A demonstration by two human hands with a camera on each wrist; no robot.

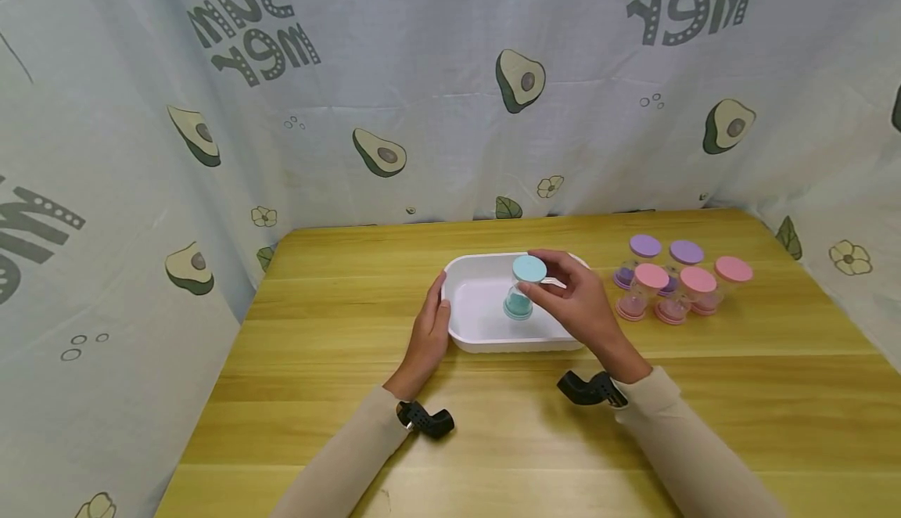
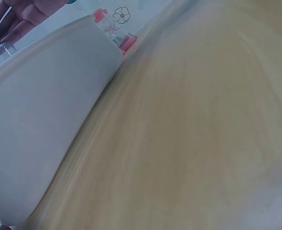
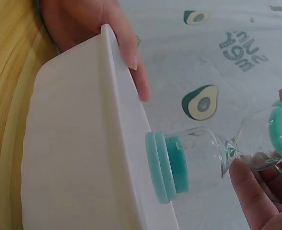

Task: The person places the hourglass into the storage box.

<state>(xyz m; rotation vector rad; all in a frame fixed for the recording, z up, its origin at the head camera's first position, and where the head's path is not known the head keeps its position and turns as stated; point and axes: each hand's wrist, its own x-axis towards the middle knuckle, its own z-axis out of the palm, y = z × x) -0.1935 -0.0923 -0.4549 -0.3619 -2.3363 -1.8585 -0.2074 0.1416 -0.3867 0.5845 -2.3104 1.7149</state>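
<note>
My right hand point(image 1: 580, 303) pinches an hourglass point(image 1: 519, 305) with pale teal caps and clear glass bulbs, holding it nearly upright over the white plastic tub point(image 1: 479, 340). Teal sand lies in its lower bulb. In the right wrist view, thumb and fingers sit around the upper bulb and cap of the hourglass point(image 3: 203, 148), whose other cap overlaps the tub's rim point(image 3: 117, 105). At the tub's left end, my left hand point(image 1: 428, 330) grips the wall, with fingertips showing over the rim in the right wrist view.
Right of the tub stand several more hourglasses: purple-capped ones point(image 1: 644, 246) behind and pink-capped ones point(image 1: 651, 276) in front. All rest on a wooden table point(image 1: 324, 307). A pale curtain point(image 1: 450, 72) printed with avocados hangs behind the table and along its sides.
</note>
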